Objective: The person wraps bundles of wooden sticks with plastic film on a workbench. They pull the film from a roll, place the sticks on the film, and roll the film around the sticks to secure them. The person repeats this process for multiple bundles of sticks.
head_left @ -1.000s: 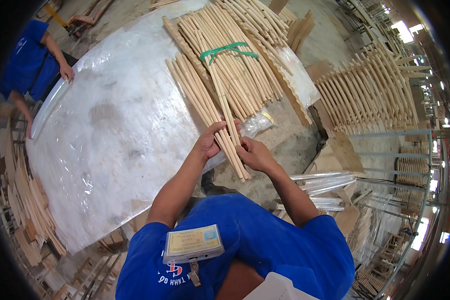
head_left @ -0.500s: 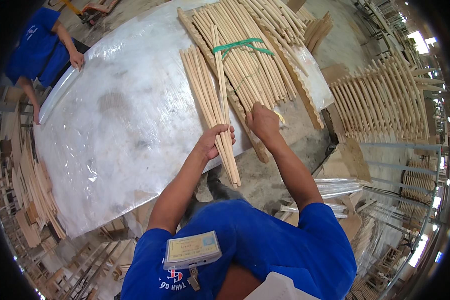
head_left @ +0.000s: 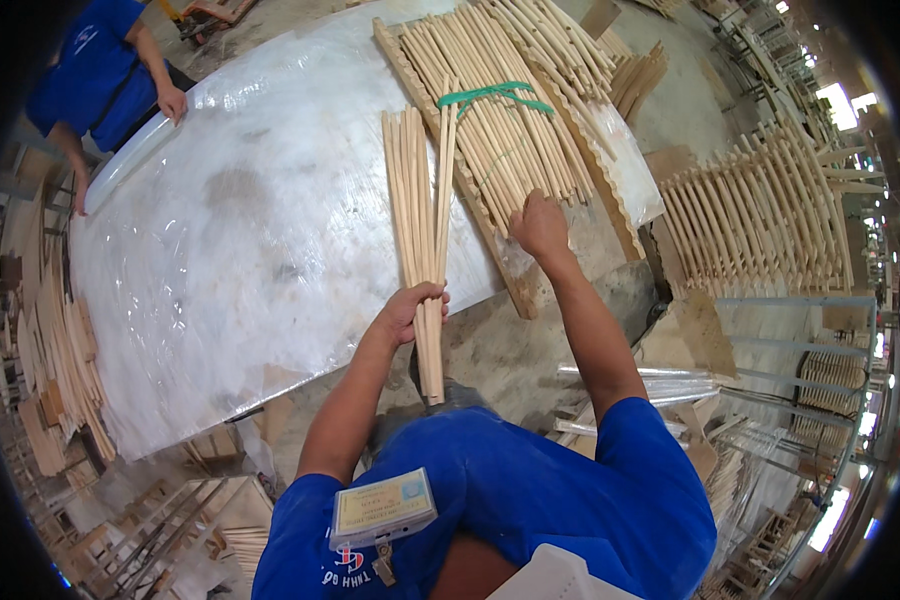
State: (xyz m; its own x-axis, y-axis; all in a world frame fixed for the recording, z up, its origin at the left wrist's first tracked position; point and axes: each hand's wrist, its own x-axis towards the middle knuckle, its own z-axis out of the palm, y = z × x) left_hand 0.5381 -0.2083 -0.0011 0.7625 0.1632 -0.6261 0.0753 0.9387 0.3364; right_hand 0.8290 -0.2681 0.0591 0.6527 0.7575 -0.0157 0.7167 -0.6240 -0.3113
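Observation:
My left hand [head_left: 410,312] is closed around a loose bundle of slim wooden sticks [head_left: 410,205]. They fan out at the far end, and one leans apart toward the right. Their near ends stick out below my fist. At the near ends of a larger stack of wooden sticks [head_left: 500,135], my right hand [head_left: 541,225] is closed, its fingers curled at a stick's end and partly hidden. A green strap [head_left: 490,93] lies across that stack. Notched wooden rails [head_left: 490,225] flank it on both sides.
A table covered in clear plastic film [head_left: 300,260] lies to the left. At its far left a co-worker in blue [head_left: 100,75] holds a roll of film [head_left: 135,150]. Racked sticks [head_left: 760,215] stand at right, beside a metal frame [head_left: 790,343]. Wrapped bundles [head_left: 650,385] lie lower right.
My left hand has drawn the held sticks a little nearer and left, turning them more upright. My right hand has moved slightly up and right along the stack's near ends.

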